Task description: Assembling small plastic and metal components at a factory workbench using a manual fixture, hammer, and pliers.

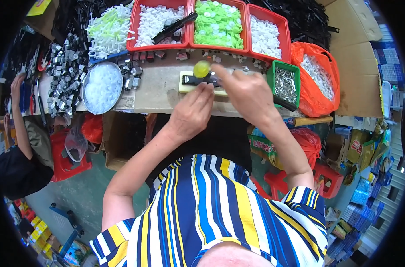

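My right hand (pixel 251 95) is closed around a mallet, whose round yellow head (pixel 201 69) hangs just above the work and whose black handle end (pixel 285 103) sticks out past my palm. Under it, a cream block (pixel 182 87) lies on the table near its front edge. A small black part (pixel 190 80) rests on that block. My left hand (pixel 194 107) has its fingers pressed together at this part, holding it against the block. My fingers hide much of the part, and the mallet's shaft is partly covered.
Red trays (pixel 189 44) of white and green plastic pieces stand behind. To the right are a green basket (pixel 274 82) of metal pins and an orange bag (pixel 318 107). A round dish (pixel 103 88) and black-and-silver pieces (pixel 66 69) sit left. Another person's arm (pixel 20 115) shows far left.
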Available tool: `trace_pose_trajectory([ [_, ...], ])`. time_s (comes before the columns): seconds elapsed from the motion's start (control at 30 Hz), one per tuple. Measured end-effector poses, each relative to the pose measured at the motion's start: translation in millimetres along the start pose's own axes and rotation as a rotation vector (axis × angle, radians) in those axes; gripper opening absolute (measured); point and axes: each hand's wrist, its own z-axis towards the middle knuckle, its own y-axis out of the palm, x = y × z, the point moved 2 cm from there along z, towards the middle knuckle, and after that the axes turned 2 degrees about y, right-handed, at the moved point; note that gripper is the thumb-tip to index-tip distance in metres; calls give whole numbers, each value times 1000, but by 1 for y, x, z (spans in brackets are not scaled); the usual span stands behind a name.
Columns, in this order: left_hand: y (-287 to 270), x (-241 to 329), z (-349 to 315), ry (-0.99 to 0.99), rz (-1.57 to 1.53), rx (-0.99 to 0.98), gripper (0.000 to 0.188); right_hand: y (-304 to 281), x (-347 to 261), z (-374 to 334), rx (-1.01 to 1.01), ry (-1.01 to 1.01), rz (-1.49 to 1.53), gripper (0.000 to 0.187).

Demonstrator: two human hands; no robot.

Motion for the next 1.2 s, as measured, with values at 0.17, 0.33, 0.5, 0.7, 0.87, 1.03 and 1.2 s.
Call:
trace_pose_trajectory([
  [0.17,-17,-18,-5,-124,10,48,30,4,7,-24,147,52,78,40],
  [0.33,-17,-19,-3,-72,75,25,32,-9,1,-39,186,87,95,40],
  [0.5,-12,-19,9,-43,53,-9,35,11,10,-47,100,63,32,39],
  [0.7,4,-9,21,27,54,12,29,17,14,-55,26,128,-65,36],
  [0.87,4,-9,20,48,95,-3,28,-15,21,-59,345,203,130,37],
  [1.03,7,-11,22,48,128,5,28,16,36,-75,32,278,59,39],
  [1.2,5,-8,19,65,112,8,29,-13,34,-68,340,249,87,36],
])
